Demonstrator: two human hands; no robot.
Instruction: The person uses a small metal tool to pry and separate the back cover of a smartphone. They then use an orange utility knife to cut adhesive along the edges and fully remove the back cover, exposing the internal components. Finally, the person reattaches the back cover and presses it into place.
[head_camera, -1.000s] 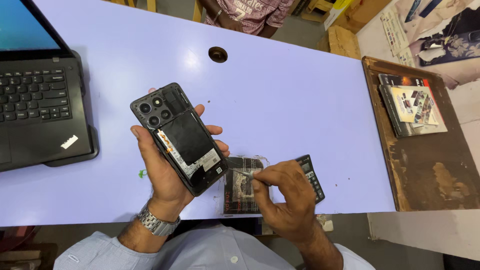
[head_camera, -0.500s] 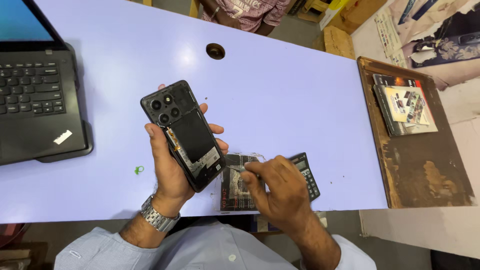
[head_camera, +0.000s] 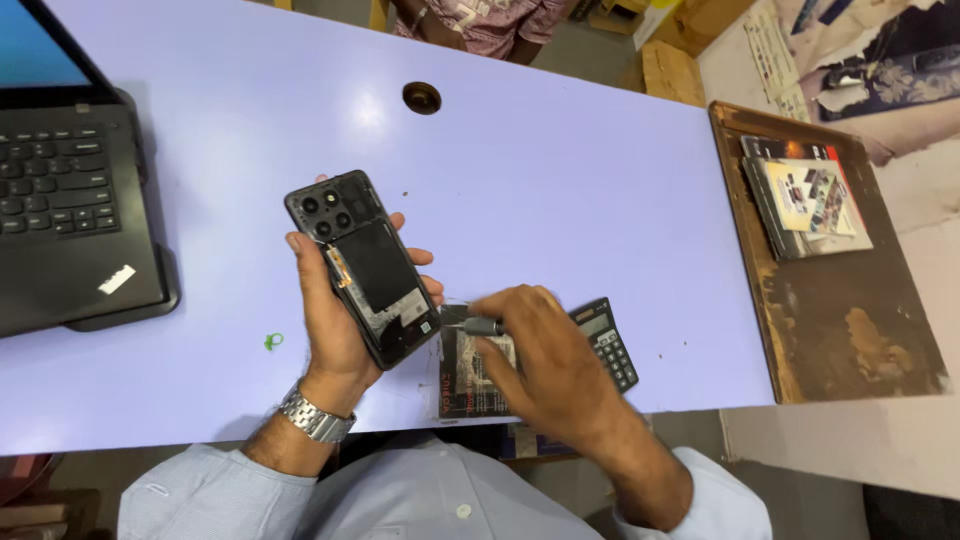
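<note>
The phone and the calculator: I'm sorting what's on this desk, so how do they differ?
The phone is held up off the table in the left hand; the calculator lies flat on the table by the right hand. The phone's back is open, showing camera lenses and inner parts; the calculator is closed, with a small screen and rows of keys. The phone looks larger. Both are dark and rectangular.

Open black laptop (head_camera: 60, 210) at the tabletop's (head_camera: 560, 180) left edge, round cable hole (head_camera: 421, 97) near the far edge, calculator (head_camera: 608, 342) by the near edge, stacked booklets (head_camera: 805, 195) on a worn brown board (head_camera: 850, 320) at the right end
</note>
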